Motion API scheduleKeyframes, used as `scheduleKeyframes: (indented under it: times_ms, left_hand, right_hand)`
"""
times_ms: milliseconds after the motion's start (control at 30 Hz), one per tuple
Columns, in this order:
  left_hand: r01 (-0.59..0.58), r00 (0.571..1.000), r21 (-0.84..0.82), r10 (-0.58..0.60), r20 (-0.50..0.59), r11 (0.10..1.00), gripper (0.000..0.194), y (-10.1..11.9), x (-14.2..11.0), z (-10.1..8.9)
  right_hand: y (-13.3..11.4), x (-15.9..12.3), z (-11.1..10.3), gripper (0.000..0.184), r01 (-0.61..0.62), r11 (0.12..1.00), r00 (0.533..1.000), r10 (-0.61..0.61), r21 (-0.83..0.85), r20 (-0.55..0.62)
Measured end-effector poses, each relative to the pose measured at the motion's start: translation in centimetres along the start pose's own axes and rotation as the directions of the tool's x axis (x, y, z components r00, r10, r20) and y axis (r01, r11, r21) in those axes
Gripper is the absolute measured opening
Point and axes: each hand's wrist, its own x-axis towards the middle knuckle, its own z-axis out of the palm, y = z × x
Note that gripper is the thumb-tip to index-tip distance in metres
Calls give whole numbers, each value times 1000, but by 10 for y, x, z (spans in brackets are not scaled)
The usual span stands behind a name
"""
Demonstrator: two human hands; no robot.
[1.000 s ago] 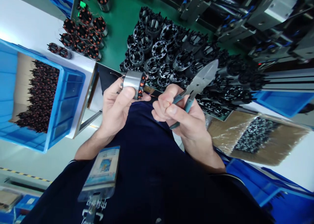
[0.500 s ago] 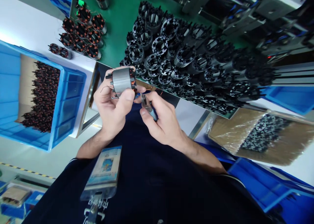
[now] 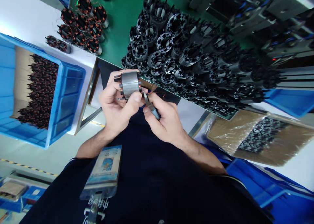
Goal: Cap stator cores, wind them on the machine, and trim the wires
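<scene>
My left hand (image 3: 117, 102) is closed around a motor stator (image 3: 130, 83), a silver steel ring with black end pieces and copper windings, lying on its side in the fingers. In my right hand (image 3: 166, 119) are wire cutters (image 3: 150, 106) with grey-blue handles, their jaws pointing up to the stator's right end. A thin copper wire (image 3: 158, 93) runs out beside the cutter tips. The fingers partly hide the jaws, so I cannot tell whether they touch the wire.
Several bare stators (image 3: 171, 53) stand packed on the green bench (image 3: 120, 21). Wound stators (image 3: 83, 30) sit at the back left, and a blue crate (image 3: 66, 96) holds more. A plastic-lined box (image 3: 225, 132) with metal rings lies to the right, below machinery (image 3: 255, 17).
My right hand has turned the cutters from pointing up and right to point at the stator, and moved left to meet it. The stator has shifted slightly in my left hand.
</scene>
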Motion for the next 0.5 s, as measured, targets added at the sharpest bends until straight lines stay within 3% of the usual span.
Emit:
scheduleKeyframes:
  times_ms: [100,200,267,367,433,500]
  left_hand:
    - [-109,986,49,114,-120,993,37,-24,1,2]
    - [39,976,-52,-49,-210,998,47,-56,-6,-6]
    - [148,948,-153,-185,-261,977,52,-67,-15,-27]
    - [154,911,-125,-190,-366,980,59,-60,-23,-96]
    - [99,881,105,-38,-472,990,61,-42,-23,-166]
    - [115,835,472,173,-523,874,60,-19,-18,-248]
  right_hand:
    - [20,2,3,21,-112,994,993,112,6,34]
    - [45,0,3,27,-284,956,954,289,-77,77]
    - [61,-4,1,33,-376,912,911,396,-162,117]
    - [83,-13,-3,41,-438,858,856,489,-270,167]
    - [96,-16,-4,45,-450,831,827,526,-327,198]
    - [105,-15,-2,49,-448,812,795,554,-375,248]
